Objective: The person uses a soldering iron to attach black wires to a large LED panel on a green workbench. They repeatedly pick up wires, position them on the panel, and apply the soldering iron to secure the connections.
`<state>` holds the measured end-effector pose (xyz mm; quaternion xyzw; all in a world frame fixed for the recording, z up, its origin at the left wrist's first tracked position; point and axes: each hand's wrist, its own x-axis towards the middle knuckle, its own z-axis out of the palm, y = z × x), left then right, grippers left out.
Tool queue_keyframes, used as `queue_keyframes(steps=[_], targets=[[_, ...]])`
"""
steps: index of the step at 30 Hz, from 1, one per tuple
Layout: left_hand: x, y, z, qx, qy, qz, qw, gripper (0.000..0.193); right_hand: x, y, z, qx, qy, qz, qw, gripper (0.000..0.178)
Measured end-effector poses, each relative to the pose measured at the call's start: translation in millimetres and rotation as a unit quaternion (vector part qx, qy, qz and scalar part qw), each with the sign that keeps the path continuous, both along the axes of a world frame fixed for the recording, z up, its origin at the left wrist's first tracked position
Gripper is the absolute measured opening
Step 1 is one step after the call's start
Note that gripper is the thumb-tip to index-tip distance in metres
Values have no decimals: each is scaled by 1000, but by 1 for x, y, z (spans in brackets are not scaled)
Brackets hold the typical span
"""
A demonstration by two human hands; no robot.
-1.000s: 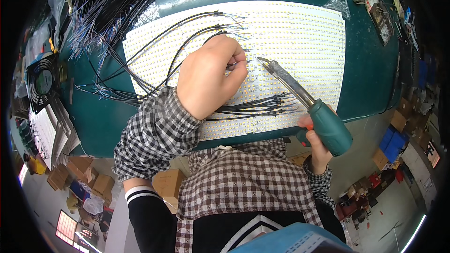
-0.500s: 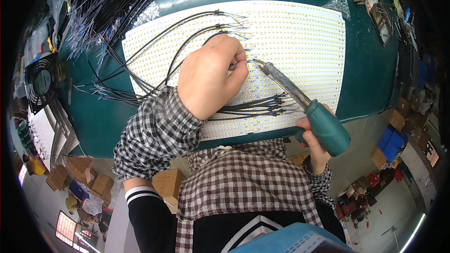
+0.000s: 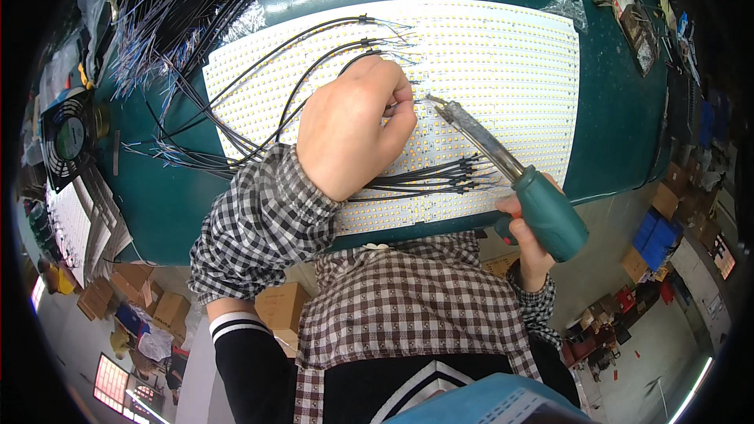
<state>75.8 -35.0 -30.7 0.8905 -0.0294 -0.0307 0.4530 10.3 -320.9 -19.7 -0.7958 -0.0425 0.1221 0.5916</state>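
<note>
A dark green workbench top [image 3: 620, 110] is filling the upper half of the view, its edges bending toward the rim, with a black square cooling fan [image 3: 69, 138] sitting at its left end. Below it a pale grey floor [image 3: 628, 330] is showing on both sides, carrying brown cardboard boxes [image 3: 157, 306] at the lower left and blue plastic crates [image 3: 648, 228] at the right. Bright light is glinting off the floor near the lower corners.
</note>
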Motion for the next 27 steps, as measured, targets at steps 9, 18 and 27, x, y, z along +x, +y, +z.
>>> queue_keyframes(steps=[9,18,27], targets=[[0,-1,0,-1,5,-2,1000,9,6,8,10,16,31,-48,998,41],[-27,-25,27,148,-127,-74,978,22,-2,-8,3,19,-52,-53,997,42],[-35,-31,14,50,-17,-93,994,12,-9,-13,-4,99,-49,-99,989,38]])
